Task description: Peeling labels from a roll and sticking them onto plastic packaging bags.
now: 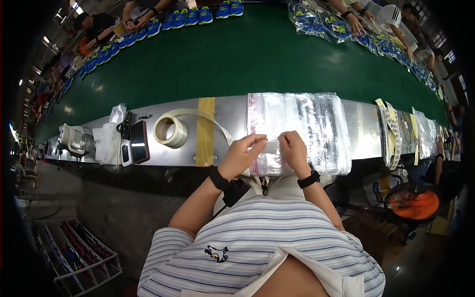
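Note:
A stack of clear plastic bags [316, 114] lies flat on the metal ledge in front of me. Over its left part is my left hand [242, 154], fingers bent and pointing right. A pale strip of labels [223, 129] runs from a roll [169, 130] on the left into this hand, which closes on it. My right hand [295, 152] is above the middle of the stack, thumb and fingertips pinched together. A small pale patch shows between the hands; whether the right fingers hold it is hard to make out.
Beyond the metal ledge [232, 106] stretches a green conveyor belt [217, 59], with blue shoes [193, 17] along its far side and bagged shoes [341, 29] at far right, where other people work. A phone [139, 142] lies left; an orange fan [413, 203] stands lower right.

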The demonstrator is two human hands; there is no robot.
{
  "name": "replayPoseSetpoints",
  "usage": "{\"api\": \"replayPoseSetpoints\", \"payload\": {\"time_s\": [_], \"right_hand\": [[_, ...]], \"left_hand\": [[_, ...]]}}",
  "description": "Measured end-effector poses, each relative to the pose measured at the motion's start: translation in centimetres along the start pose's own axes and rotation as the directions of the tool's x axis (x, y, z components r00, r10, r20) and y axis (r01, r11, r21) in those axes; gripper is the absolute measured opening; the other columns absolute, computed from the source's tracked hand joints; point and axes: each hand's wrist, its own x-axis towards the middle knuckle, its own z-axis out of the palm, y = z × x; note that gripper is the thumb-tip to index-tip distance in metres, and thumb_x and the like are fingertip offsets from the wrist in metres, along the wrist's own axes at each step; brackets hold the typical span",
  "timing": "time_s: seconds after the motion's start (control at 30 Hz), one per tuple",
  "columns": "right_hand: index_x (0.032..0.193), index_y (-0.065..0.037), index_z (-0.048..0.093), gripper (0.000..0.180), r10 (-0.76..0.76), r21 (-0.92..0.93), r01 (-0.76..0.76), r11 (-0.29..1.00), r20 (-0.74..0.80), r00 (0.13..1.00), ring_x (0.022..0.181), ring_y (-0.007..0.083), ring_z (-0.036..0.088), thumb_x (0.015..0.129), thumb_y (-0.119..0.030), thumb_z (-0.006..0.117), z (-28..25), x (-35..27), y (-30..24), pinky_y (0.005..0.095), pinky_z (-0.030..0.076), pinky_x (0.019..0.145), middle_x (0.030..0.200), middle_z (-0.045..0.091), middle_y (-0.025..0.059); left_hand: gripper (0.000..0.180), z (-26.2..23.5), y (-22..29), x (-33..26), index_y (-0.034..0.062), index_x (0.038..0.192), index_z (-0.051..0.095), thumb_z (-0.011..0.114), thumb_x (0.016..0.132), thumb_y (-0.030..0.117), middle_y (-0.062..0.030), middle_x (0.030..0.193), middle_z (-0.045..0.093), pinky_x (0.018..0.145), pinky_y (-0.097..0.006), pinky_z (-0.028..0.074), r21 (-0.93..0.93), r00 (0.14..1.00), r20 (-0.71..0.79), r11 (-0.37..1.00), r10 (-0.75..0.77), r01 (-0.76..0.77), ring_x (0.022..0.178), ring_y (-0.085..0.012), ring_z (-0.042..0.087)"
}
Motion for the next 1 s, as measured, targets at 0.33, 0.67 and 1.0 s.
{"api": "replayPoseSetpoints", "payload": {"time_s": [0.33, 0.67, 1.0], "right_hand": [[0.092, 0.001, 0.057, 0.012, 0.315, 0.428, -0.231, 0.874, -0.138, 0.939, 0.07, 0.0189, 0.057, 0.089, -0.01, 0.051, -3.6, -0.2, 2.3, 0.0285, 0.045, 0.065, 0.079, 0.059, 0.0084], [0.129, 0.001, 0.036, 0.073, -0.143, 0.096, 0.119, 0.988, 0.309, 0.94, 0.101, 0.0308, 0.058, 0.071, -0.022, 0.073, -5.6, -2.6, -3.0, 0.0389, 0.043, 0.089, 0.115, 0.056, 0.0173], [0.118, 0.0, 0.052, 0.034, 0.586, 0.988, -0.146, 0.038, 0.096, 0.804, 0.104, 0.0201, 0.055, 0.096, -0.023, 0.042, -7.1, -4.3, 6.6, 0.0326, 0.044, 0.09, 0.112, 0.057, 0.0101]], "left_hand": [[0.035, 4.3, -5.5, 7.6, -0.0048, 0.113, 0.048, 0.033, 0.098, 0.023, -0.0188, 0.11, 0.058, 0.086, -0.035, 0.052, -0.785, 0.904, 0.348, 0.45, -0.248, 0.425, 0.107, -0.0282, 0.058], [0.064, 3.7, -2.7, 9.1, 0.0021, 0.124, 0.041, 0.037, 0.091, 0.056, -0.0184, 0.107, 0.054, 0.086, -0.05, 0.045, -0.747, 0.763, 0.633, 0.158, -0.132, 0.646, 0.098, -0.0302, 0.055], [0.051, -2.0, 3.1, -3.0, -0.0002, 0.131, 0.036, 0.034, 0.098, 0.039, -0.0202, 0.131, 0.043, 0.093, -0.039, 0.043, -0.698, 0.986, 0.068, 0.698, -0.153, 0.156, 0.116, -0.0274, 0.049]]}}
